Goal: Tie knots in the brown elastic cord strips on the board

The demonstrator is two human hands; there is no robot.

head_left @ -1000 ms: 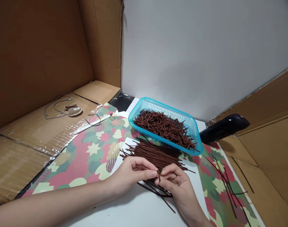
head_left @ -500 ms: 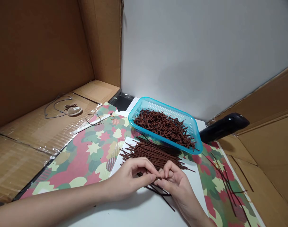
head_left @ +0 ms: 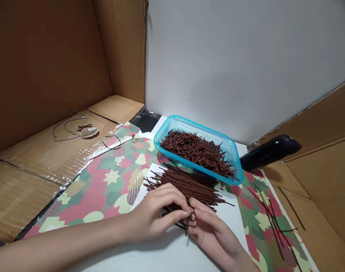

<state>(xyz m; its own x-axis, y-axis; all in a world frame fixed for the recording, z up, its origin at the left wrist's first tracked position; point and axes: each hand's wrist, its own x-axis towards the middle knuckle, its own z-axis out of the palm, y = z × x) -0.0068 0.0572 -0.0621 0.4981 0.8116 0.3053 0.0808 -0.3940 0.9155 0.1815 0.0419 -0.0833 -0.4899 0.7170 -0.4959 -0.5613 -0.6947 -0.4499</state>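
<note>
Both hands meet over the white board [head_left: 158, 253], pinching a short brown cord [head_left: 186, 228] whose end hangs below the fingertips. My left hand [head_left: 158, 207] grips it from the left between thumb and fingers. From the right, my right hand [head_left: 212, 228] closes on the same cord, its fingers partly curled. How the cord is looped between the fingertips is too small to make out. Just behind the hands lies a bundle of straight brown cords [head_left: 186, 185]. Beyond that, a blue plastic basket [head_left: 198, 172] holds a heap of small brown cord pieces [head_left: 195, 151].
Loose brown cords [head_left: 273, 221] lie on the patterned sheet [head_left: 112, 192] at right. A black handle-like object [head_left: 270, 151] stands beside the basket. At left, a beige padded piece with a brown bow [head_left: 89, 132] rests on cardboard [head_left: 33, 158]. Cardboard walls rise on both sides.
My right hand has turned, its fingers now stretched more toward the left fingertips. The cord's end now hangs downward below the pinch.
</note>
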